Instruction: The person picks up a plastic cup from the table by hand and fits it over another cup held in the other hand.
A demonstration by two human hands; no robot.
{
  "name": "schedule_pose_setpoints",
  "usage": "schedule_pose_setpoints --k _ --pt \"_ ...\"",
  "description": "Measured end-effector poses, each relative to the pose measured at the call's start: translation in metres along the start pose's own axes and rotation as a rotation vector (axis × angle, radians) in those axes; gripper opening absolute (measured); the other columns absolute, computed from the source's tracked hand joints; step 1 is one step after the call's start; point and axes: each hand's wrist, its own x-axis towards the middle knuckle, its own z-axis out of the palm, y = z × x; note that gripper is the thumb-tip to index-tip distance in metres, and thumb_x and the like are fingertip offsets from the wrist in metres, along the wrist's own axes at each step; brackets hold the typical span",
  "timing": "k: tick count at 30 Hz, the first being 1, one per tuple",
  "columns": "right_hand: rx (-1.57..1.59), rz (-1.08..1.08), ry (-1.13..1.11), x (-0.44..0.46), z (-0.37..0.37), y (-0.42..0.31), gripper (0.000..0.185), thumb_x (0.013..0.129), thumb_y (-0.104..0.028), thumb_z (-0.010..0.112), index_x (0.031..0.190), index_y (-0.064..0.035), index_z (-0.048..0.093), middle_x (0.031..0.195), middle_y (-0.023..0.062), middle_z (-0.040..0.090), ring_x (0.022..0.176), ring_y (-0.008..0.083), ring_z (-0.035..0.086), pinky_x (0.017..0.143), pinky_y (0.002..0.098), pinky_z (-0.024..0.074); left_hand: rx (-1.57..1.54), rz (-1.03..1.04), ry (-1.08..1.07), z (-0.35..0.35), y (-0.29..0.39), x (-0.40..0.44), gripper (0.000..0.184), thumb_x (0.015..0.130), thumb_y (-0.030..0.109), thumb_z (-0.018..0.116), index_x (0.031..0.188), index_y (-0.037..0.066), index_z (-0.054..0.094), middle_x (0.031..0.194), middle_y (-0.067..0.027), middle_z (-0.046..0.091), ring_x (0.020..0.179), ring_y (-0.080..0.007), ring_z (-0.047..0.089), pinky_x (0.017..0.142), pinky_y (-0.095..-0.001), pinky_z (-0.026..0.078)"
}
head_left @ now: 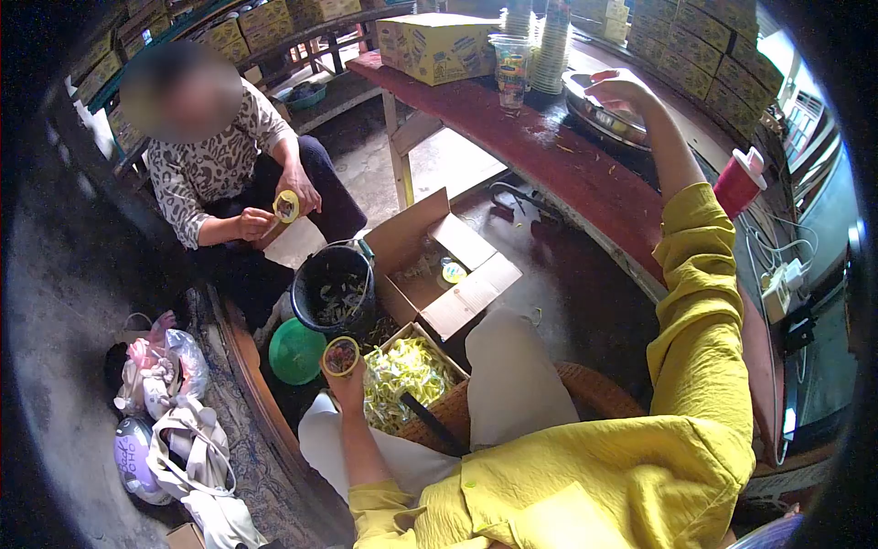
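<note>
I see the left hand between seven and eight o'clock, its fingers wrapped round a yellow-rimmed cup with dark reddish contents. Between one and two, the right hand is at a metal bowl on the red table, fingers loosely bent; I cannot tell how far they part or whether they grip anything. Yellow-and-white strips heap near six-thirty, a black bucket stands at nine.

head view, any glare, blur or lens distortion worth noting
Head view: strong fisheye bend with black corners; head view: floor patch beside the red table nearly washed out, glints on the metal tray; head view: the other person's face blurred to an oval, the left hand fairly clear.
</note>
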Motion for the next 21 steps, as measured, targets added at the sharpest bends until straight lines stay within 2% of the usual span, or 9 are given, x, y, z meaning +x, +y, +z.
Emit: schedule_pose_setpoints --k 2,5,7,9,14,15,19,21 --pt "0.032 0.005 -0.020 0.004 -0.002 0.001 0.061 0.061 -0.021 0.075 0.114 -0.0028 0.050 0.100 0.0107 0.057 0.085 0.0165 0.056 0.069 0.0251 0.0479 -0.022 0.006 -0.005 0.000 0.000 0.000 0.062 0.065 0.002 0.067 0.117 0.004 0.032 0.107 -0.0092 0.044 0.097 -0.0162 0.048 0.085 -0.0281 0.040" --pt "0.046 0.005 -0.053 0.002 -0.001 -0.005 0.057 0.062 -0.024 0.076 0.110 -0.0069 0.051 0.090 0.0042 0.059 0.074 0.0119 0.056 0.068 0.0252 0.0469 -0.063 -0.054 0.001 -0.003 -0.007 0.002 0.062 0.065 0.002 0.068 0.116 0.004 0.032 0.107 -0.0093 0.044 0.097 -0.0165 0.048 0.085 -0.0282 0.040" --pt "-0.319 -0.272 0.120 0.007 0.002 -0.019 0.061 0.060 -0.028 0.077 0.111 -0.0062 0.051 0.094 0.0067 0.060 0.079 0.0135 0.057 0.070 0.0252 0.0474 -0.035 -0.042 0.006 -0.001 -0.011 0.001 0.062 0.066 0.002 0.068 0.117 0.003 0.032 0.108 -0.0095 0.044 0.098 -0.0169 0.048 0.085 -0.0284 0.040" --pt "-0.450 -0.376 0.230 0.011 0.013 -0.035 0.062 0.058 -0.033 0.077 0.108 -0.0052 0.053 0.094 0.0083 0.061 0.081 0.0143 0.058 0.071 0.0253 0.0476 -0.023 -0.033 0.022 0.002 -0.011 0.001 0.062 0.067 0.002 0.068 0.117 0.003 0.032 0.108 -0.0096 0.044 0.098 -0.0171 0.048 0.085 -0.0285 0.040" --pt "-0.215 -0.189 0.342 -0.032 0.091 -0.106 0.065 0.054 -0.052 0.074 0.095 -0.0021 0.061 0.085 0.0097 0.064 0.081 0.0146 0.059 0.072 0.0260 0.0472 -0.033 -0.048 0.060 0.006 -0.032 0.007 0.059 0.068 0.000 0.067 0.116 0.003 0.034 0.109 -0.0097 0.045 0.100 -0.0173 0.047 0.088 -0.0284 0.039" --pt "-0.292 -0.327 0.424 0.020 0.101 -0.080 0.066 0.051 -0.056 0.074 0.091 -0.0035 0.063 0.077 0.0087 0.064 0.076 0.0140 0.060 0.071 0.0273 0.0467 -0.060 -0.045 0.052 0.007 -0.029 0.006 0.058 0.068 0.000 0.067 0.116 0.003 0.034 0.109 -0.0096 0.045 0.101 -0.0174 0.047 0.088 -0.0286 0.038" --pt "-0.195 -0.294 0.445 0.021 0.123 -0.088 0.066 0.051 -0.055 0.074 0.090 -0.0034 0.063 0.076 0.0086 0.064 0.075 0.0153 0.060 0.072 0.0278 0.0467 -0.107 0.037 0.036 0.007 -0.020 0.005 0.054 0.069 -0.002 0.066 0.114 0.003 0.037 0.109 -0.0090 0.046 0.101 -0.0174 0.046 0.089 -0.0291 0.037" --pt "-0.167 -0.282 0.429 0.018 0.122 -0.090 0.066 0.051 -0.055 0.073 0.090 -0.0034 0.064 0.076 0.0085 0.064 0.075 0.0160 0.060 0.072 0.0281 0.0468 -0.164 -0.020 0.083 0.009 -0.010 0.002 0.053 0.070 -0.003 0.064 0.114 0.003 0.036 0.109 -0.0089 0.046 0.101 -0.0180 0.046 0.089 -0.0299 0.037"
